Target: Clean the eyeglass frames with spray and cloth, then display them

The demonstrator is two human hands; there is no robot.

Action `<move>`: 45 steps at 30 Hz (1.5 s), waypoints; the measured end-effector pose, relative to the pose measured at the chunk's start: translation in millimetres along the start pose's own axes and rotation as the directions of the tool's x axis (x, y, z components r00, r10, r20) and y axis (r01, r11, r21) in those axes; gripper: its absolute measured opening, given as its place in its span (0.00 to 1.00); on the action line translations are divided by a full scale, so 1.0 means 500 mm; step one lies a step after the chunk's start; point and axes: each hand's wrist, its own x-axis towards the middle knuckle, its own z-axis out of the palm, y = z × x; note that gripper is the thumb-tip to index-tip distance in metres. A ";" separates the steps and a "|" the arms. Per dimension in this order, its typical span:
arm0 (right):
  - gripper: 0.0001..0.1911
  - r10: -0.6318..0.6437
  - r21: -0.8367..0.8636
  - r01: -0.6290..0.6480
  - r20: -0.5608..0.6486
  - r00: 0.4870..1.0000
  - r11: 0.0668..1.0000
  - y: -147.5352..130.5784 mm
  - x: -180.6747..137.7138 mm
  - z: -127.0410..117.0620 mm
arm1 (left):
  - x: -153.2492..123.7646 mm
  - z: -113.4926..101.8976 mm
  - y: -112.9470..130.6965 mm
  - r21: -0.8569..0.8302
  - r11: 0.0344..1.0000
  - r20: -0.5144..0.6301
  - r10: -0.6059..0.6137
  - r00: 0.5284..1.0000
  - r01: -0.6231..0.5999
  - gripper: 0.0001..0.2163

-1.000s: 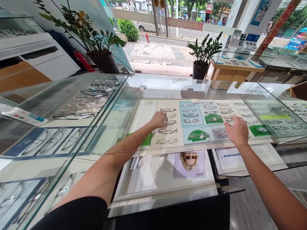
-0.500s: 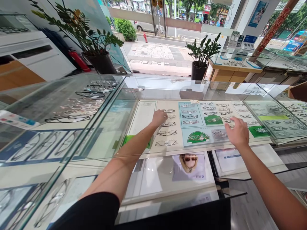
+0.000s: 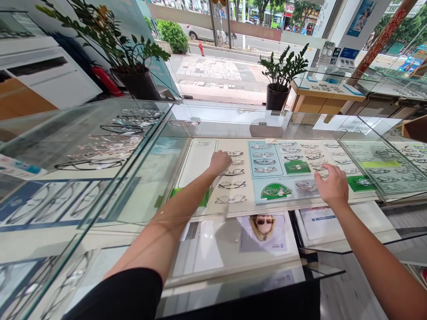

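My left hand [image 3: 220, 162] reaches into the glass display case, its fingers closed at the left end of a pair of eyeglasses [image 3: 235, 154] at the top of a column. Its fingertips hide that end and part of the second pair [image 3: 237, 162] just below. Farther down the column lie dark-rimmed eyeglasses [image 3: 232, 184] and thin-rimmed eyeglasses [image 3: 231, 199]. To the right, my right hand [image 3: 333, 186] hovers with thumb and fingers apart and nothing in it. It is nearest to eyeglasses on a grey card [image 3: 306, 186] and a green card [image 3: 360, 183].
A white display board [image 3: 197, 162] lies left of the column. Glass panels [image 3: 133, 155] edge the case, with more frames on the left side. Below is an open drawer with a portrait card [image 3: 263, 233]. Potted plants [image 3: 277, 95] stand beyond the case.
My left hand has shifted very slightly left and up, still beside the top eyeglasses. The right hand has moved a little to the right, fingers still apart. The view has tilted slightly.
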 end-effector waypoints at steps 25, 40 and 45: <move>0.21 -0.030 -0.016 0.030 -0.008 1.000 0.999 -0.003 -0.014 -0.022 | 0.005 -0.018 0.028 -0.114 0.992 -0.131 0.031 0.991 -0.046 0.11; 0.23 -0.014 0.029 0.014 0.011 1.000 0.999 -0.011 0.019 0.013 | -0.261 -0.051 0.262 -0.390 0.813 -0.142 0.411 0.901 -0.432 0.04; 0.23 -0.001 0.023 0.001 0.011 1.000 1.000 -0.009 0.032 0.026 | -0.389 -0.085 0.300 -0.554 0.625 -0.082 0.617 0.782 -0.551 0.06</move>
